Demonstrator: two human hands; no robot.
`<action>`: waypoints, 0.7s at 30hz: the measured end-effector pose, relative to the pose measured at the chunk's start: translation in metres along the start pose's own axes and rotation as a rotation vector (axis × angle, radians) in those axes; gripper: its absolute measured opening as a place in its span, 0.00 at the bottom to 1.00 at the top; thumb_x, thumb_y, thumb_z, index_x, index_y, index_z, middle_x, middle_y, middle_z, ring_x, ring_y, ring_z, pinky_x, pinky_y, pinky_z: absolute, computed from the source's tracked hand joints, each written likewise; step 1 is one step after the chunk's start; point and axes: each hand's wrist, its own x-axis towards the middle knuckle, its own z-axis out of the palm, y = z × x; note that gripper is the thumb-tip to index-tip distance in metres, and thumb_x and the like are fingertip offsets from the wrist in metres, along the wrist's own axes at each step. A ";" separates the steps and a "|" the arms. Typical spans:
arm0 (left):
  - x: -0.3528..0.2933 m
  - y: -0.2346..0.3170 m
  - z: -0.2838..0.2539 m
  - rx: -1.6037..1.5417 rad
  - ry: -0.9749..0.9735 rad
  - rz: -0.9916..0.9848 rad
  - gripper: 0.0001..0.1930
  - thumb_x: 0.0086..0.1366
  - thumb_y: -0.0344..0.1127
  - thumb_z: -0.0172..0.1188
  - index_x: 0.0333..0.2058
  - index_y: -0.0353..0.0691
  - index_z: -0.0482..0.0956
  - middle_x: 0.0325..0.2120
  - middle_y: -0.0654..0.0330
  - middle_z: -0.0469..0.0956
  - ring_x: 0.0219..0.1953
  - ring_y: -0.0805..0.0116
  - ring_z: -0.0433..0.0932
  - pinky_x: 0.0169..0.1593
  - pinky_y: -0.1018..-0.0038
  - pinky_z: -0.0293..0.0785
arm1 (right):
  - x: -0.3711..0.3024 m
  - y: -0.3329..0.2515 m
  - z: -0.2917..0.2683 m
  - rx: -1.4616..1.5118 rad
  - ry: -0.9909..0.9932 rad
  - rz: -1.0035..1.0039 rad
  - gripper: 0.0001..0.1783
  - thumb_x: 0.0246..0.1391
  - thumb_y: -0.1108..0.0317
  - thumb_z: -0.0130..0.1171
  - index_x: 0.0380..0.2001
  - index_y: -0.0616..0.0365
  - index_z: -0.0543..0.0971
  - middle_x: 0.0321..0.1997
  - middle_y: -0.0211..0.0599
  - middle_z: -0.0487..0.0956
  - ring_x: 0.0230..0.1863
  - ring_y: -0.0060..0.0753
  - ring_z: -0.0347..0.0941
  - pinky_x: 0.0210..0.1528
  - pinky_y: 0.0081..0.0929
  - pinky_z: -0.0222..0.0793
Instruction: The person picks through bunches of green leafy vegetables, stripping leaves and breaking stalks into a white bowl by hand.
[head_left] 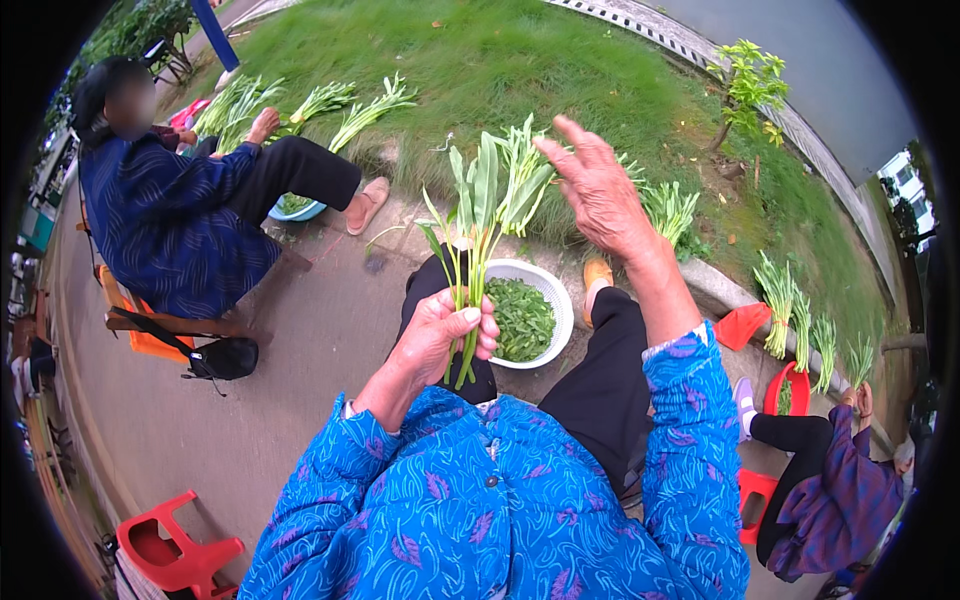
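In my left hand (442, 338) I grip a small bunch of leafy greens (481, 200) by its green stems, leaves pointing up and away from me. My right hand (598, 188) is raised to the right of the leaves, fingers apart, with nothing in it. Below and just beyond the bunch, a white perforated basket (562, 305) sits on the ground between my legs. Picked green leaves (518, 318) lie inside it. Behind my right hand, more bundled greens (672, 208) rest along the grass edge.
At left a person (180, 215) in dark blue sits near a blue basin (312, 211); a black bag (226, 357) hangs by their chair. A red plastic stool (172, 545) stands lower left. At right another person (840, 490) sits by a red basket (799, 388). A curb (712, 284) borders the grass.
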 end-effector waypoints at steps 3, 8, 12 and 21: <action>-0.007 0.003 0.003 0.038 -0.008 -0.019 0.12 0.61 0.34 0.60 0.39 0.33 0.74 0.27 0.55 0.78 0.27 0.66 0.79 0.32 0.70 0.80 | -0.004 0.011 0.011 0.058 -0.253 -0.011 0.18 0.49 0.75 0.48 0.44 0.52 0.76 0.45 0.42 0.74 0.49 0.46 0.68 0.46 0.41 0.67; -0.018 0.007 -0.002 0.057 0.023 -0.060 0.10 0.63 0.34 0.57 0.39 0.34 0.74 0.24 0.59 0.76 0.20 0.76 0.72 0.21 0.83 0.67 | -0.028 0.009 0.035 -0.030 -0.097 0.137 0.08 0.50 0.69 0.49 0.30 0.57 0.77 0.24 0.44 0.75 0.30 0.50 0.74 0.32 0.45 0.68; -0.028 0.010 -0.003 0.155 0.049 -0.139 0.08 0.63 0.32 0.55 0.38 0.35 0.74 0.22 0.61 0.76 0.17 0.79 0.70 0.19 0.85 0.65 | -0.068 0.032 0.052 0.154 0.005 0.714 0.09 0.56 0.66 0.49 0.34 0.53 0.79 0.27 0.42 0.79 0.29 0.43 0.76 0.33 0.35 0.70; -0.043 0.012 -0.028 0.382 0.129 -0.129 0.08 0.62 0.34 0.55 0.38 0.36 0.75 0.22 0.64 0.76 0.18 0.82 0.70 0.20 0.86 0.64 | -0.204 -0.008 0.165 0.886 -0.165 1.086 0.11 0.51 0.76 0.53 0.37 0.63 0.80 0.28 0.33 0.78 0.27 0.21 0.74 0.24 0.20 0.72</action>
